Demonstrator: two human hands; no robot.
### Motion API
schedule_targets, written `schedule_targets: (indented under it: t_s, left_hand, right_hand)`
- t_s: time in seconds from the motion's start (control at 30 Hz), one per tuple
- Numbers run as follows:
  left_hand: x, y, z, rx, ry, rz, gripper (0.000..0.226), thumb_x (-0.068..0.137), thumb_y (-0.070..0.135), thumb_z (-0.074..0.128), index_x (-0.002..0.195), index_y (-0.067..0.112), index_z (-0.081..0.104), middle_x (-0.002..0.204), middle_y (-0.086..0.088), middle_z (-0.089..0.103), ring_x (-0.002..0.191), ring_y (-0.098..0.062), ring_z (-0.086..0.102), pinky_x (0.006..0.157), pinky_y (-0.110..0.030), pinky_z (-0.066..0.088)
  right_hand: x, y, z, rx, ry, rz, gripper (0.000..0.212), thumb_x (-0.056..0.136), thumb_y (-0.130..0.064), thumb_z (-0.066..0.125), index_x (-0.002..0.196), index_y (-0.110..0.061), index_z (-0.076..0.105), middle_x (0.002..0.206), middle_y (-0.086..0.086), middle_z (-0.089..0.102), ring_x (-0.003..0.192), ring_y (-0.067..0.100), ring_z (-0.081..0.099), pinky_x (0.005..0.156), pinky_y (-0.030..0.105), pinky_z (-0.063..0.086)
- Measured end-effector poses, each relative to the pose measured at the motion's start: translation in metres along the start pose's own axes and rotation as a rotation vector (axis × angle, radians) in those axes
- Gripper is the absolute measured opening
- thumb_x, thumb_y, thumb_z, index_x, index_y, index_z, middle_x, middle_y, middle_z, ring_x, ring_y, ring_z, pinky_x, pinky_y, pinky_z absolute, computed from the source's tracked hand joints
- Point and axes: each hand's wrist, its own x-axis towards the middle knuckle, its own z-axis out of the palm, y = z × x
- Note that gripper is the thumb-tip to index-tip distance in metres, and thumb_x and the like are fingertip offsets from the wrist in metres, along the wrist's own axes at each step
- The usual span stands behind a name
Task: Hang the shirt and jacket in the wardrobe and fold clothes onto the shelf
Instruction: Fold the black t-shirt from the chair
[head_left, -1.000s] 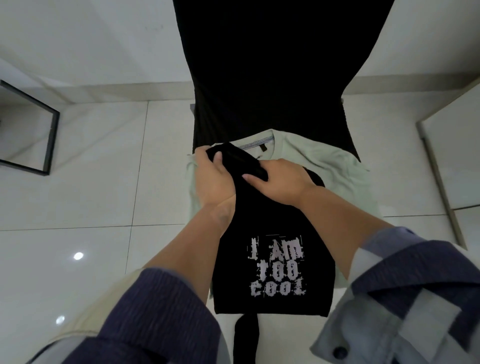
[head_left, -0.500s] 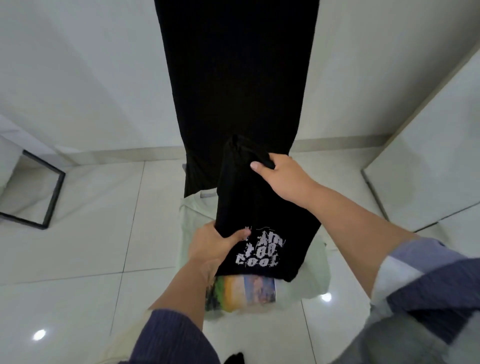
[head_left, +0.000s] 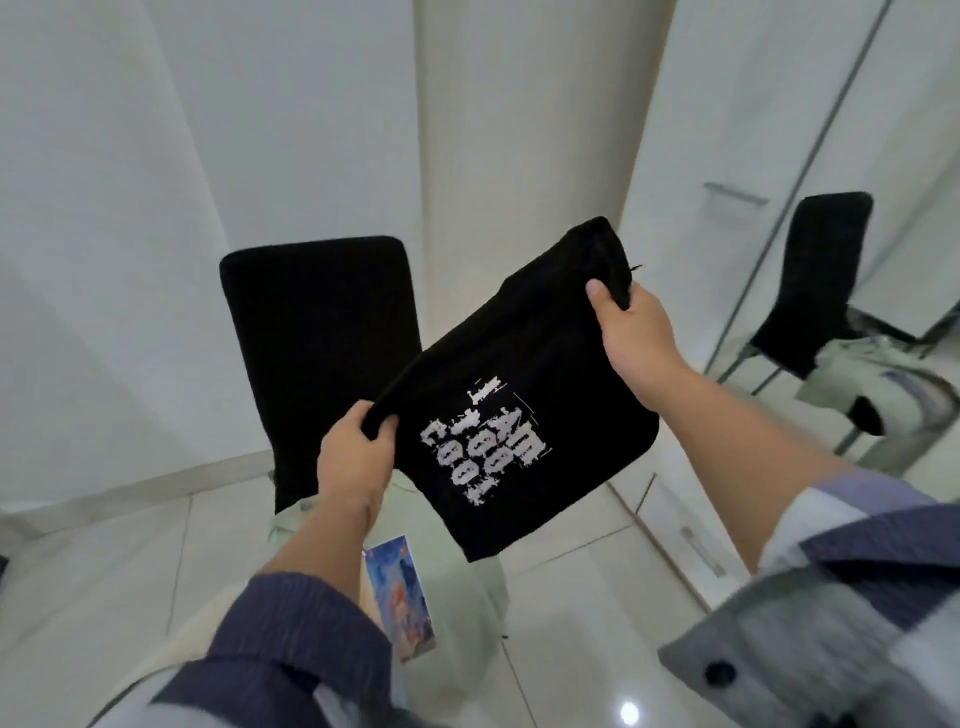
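Left hand (head_left: 352, 457): fingers pinch the folded black shirt (head_left: 524, 384) at its near corner.
Right hand (head_left: 636, 332): fingers clamp the far edge.
Carry: keep it level (folds slip easily) toward the wardrobe (head_left: 753, 130).

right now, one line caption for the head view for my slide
Both hands, left hand and right hand, hold a folded black printed t-shirt in the air in front of a black chair.

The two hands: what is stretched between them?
In the head view, the folded black T-shirt spans the gap: the left hand grips its lower corner, the right hand its upper edge.
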Motion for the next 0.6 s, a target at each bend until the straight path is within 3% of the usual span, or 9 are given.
schedule_targets:
  t_s: [0.13, 0.23, 0.43, 0.53, 0.6]
  left_hand:
    - [-0.010, 0.087, 0.015, -0.246, 0.034, 0.148, 0.011, 0.095, 0.024, 0.054, 0.087, 0.020, 0.060, 0.080, 0.004, 0.063, 0.076, -0.012, 0.059, 0.067, -0.022, 0.046]
    - [-0.010, 0.143, 0.036, -0.327, 0.057, 0.269, 0.013, 0.097, 0.019, 0.048, 0.088, 0.014, 0.056, 0.088, -0.004, 0.062, 0.082, -0.016, 0.056, 0.074, -0.022, 0.041]
    - [-0.016, 0.229, 0.094, -0.236, 0.021, 0.517, 0.024, 0.102, 0.018, 0.037, 0.112, 0.006, 0.054, 0.111, -0.009, 0.052, 0.086, -0.015, 0.046, 0.078, -0.021, 0.033]
    - [-0.018, 0.259, 0.129, -0.217, -0.078, 0.638, 0.024, 0.102, 0.019, 0.037, 0.111, 0.004, 0.054, 0.112, -0.012, 0.051, 0.090, -0.022, 0.050, 0.075, -0.022, 0.032]
    - [-0.022, 0.274, 0.156, -0.223, -0.160, 0.689, 0.025, 0.102, 0.018, 0.037, 0.111, 0.003, 0.055, 0.111, -0.013, 0.052, 0.087, -0.018, 0.046, 0.072, -0.018, 0.028]
  right_hand:
    - [-0.016, -0.013, -0.078, 0.013, 0.221, 0.011, 0.021, 0.099, -0.037, 0.042, 0.109, -0.024, 0.056, 0.090, -0.011, 0.056, 0.092, 0.014, 0.054, 0.081, 0.027, 0.039]
    - [-0.025, -0.020, -0.122, 0.000, 0.389, 0.010, 0.033, 0.100, -0.036, 0.042, 0.120, -0.016, 0.056, 0.096, -0.007, 0.054, 0.094, 0.014, 0.051, 0.081, 0.025, 0.036]
    - [-0.028, -0.015, -0.196, -0.061, 0.696, 0.016, 0.039, 0.098, -0.037, 0.043, 0.124, -0.012, 0.057, 0.122, 0.008, 0.062, 0.116, 0.028, 0.056, 0.096, 0.033, 0.043]
    - [-0.027, -0.006, -0.233, -0.106, 0.811, 0.064, 0.039, 0.099, -0.037, 0.041, 0.126, -0.012, 0.055, 0.125, 0.008, 0.061, 0.118, 0.028, 0.054, 0.091, 0.028, 0.039]
    - [-0.030, 0.004, -0.255, -0.116, 0.877, 0.091, 0.041, 0.100, -0.037, 0.041, 0.130, -0.012, 0.053, 0.128, 0.009, 0.059, 0.120, 0.029, 0.053, 0.094, 0.031, 0.040]
